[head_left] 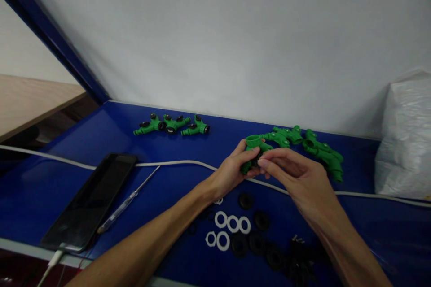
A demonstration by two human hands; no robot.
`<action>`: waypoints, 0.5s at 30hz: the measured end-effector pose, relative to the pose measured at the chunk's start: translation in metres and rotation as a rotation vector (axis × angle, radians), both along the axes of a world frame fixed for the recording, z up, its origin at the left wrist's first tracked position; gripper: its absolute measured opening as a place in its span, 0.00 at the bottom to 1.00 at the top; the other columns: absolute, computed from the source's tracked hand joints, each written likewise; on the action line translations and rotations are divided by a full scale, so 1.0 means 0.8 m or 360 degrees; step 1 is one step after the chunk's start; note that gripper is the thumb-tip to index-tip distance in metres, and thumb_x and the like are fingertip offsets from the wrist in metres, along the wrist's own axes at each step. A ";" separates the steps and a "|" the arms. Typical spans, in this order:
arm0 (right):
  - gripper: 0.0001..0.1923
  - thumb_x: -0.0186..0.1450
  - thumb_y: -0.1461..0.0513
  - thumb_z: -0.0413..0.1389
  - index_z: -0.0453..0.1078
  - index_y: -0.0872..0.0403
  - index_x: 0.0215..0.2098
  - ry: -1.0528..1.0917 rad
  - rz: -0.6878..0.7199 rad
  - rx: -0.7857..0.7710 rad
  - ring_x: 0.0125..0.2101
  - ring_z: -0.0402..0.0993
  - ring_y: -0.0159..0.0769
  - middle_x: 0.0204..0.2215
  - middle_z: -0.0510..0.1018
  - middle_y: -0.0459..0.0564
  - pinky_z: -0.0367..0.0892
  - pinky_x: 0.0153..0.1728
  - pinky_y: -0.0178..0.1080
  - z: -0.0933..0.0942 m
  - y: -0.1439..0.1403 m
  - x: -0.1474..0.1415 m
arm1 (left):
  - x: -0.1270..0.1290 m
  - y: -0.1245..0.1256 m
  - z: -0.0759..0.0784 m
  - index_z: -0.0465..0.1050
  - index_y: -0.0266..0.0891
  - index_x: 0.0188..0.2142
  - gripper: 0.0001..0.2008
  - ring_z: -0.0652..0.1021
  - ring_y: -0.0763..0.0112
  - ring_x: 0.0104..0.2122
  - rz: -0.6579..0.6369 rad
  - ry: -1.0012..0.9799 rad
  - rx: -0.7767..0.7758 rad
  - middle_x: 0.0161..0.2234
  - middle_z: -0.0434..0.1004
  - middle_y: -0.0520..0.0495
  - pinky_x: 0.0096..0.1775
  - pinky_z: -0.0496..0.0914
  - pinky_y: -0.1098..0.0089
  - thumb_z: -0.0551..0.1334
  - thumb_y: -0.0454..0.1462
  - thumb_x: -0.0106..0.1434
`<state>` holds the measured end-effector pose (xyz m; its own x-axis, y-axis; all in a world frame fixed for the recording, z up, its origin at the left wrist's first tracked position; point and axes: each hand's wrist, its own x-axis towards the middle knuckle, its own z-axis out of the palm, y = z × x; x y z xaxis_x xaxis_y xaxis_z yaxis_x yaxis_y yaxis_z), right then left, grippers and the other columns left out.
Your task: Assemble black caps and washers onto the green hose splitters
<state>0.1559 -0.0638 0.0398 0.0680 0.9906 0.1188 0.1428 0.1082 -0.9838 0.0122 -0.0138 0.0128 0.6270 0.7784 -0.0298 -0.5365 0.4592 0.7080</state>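
Observation:
My left hand (234, 165) is closed around a green plastic Y-shaped hose splitter (254, 140), its wide round opening facing up. My right hand (296, 168) pinches at a small dark part on the splitter's side; the fingers cover most of it, so I cannot make out what it is. Just behind my hands lie several more green splitter bodies (286, 135), with others (325, 154) to their right. Below my hands are several white ring washers (233, 224) and black round caps (261, 220).
Three green splitters with black fittings (173, 124) stand at the back left. A black phone (96, 197) on a white cable (182, 162) and a screwdriver (124, 206) lie left. Small screws (296, 238) lie front right. A plastic bag (406, 139) stands at the right edge.

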 end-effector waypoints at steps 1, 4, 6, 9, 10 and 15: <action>0.07 0.60 0.57 0.69 0.77 0.50 0.33 0.0049 -0.0003 -0.0025 0.30 0.79 0.31 0.28 0.80 0.43 0.75 0.34 0.31 -0.001 0.000 0.002 | 0.000 0.000 0.000 0.67 0.38 0.46 0.15 0.70 0.76 0.26 0.0001 0.0013 0.0015 0.31 0.69 0.52 0.29 0.57 0.72 0.65 0.42 0.63; 0.13 0.56 0.58 0.72 0.74 0.50 0.34 0.0161 -0.0036 -0.0063 0.30 0.76 0.30 0.31 0.79 0.42 0.74 0.34 0.31 -0.003 0.002 0.006 | 0.001 -0.001 0.001 0.67 0.38 0.46 0.17 0.72 0.75 0.29 0.0017 0.0047 0.0029 0.34 0.70 0.50 0.29 0.54 0.72 0.66 0.42 0.63; 0.15 0.54 0.58 0.73 0.73 0.50 0.34 0.0171 -0.0032 -0.0104 0.30 0.76 0.30 0.31 0.78 0.42 0.73 0.34 0.32 -0.004 0.003 0.008 | 0.001 -0.002 0.001 0.67 0.37 0.47 0.17 0.71 0.76 0.29 0.0019 0.0061 0.0029 0.35 0.70 0.50 0.29 0.53 0.72 0.66 0.42 0.63; 0.15 0.54 0.58 0.73 0.73 0.50 0.33 0.0167 0.0010 -0.0166 0.30 0.76 0.30 0.30 0.78 0.42 0.73 0.36 0.33 -0.005 0.004 0.010 | 0.001 -0.001 -0.002 0.66 0.38 0.47 0.17 0.72 0.75 0.30 0.0015 0.0084 0.0071 0.37 0.70 0.50 0.29 0.54 0.72 0.66 0.43 0.63; 0.15 0.54 0.57 0.73 0.73 0.50 0.33 0.0170 0.0020 -0.0184 0.30 0.76 0.31 0.30 0.78 0.42 0.73 0.36 0.33 -0.005 0.004 0.011 | 0.001 -0.001 -0.004 0.66 0.39 0.47 0.17 0.72 0.75 0.30 0.0011 0.0097 0.0100 0.36 0.70 0.50 0.30 0.55 0.72 0.66 0.43 0.64; 0.17 0.52 0.56 0.74 0.74 0.50 0.33 0.0184 0.0008 -0.0248 0.32 0.78 0.32 0.29 0.80 0.43 0.74 0.38 0.34 -0.005 0.004 0.012 | 0.001 -0.002 -0.009 0.65 0.41 0.48 0.16 0.71 0.74 0.34 -0.0007 0.0160 0.0190 0.37 0.70 0.51 0.34 0.59 0.71 0.64 0.45 0.67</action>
<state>0.1656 -0.0604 0.0358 0.0675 0.9967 -0.0445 0.0279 -0.0465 -0.9985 0.0126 -0.0155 0.0056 0.6288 0.7776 -0.0001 -0.4584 0.3708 0.8077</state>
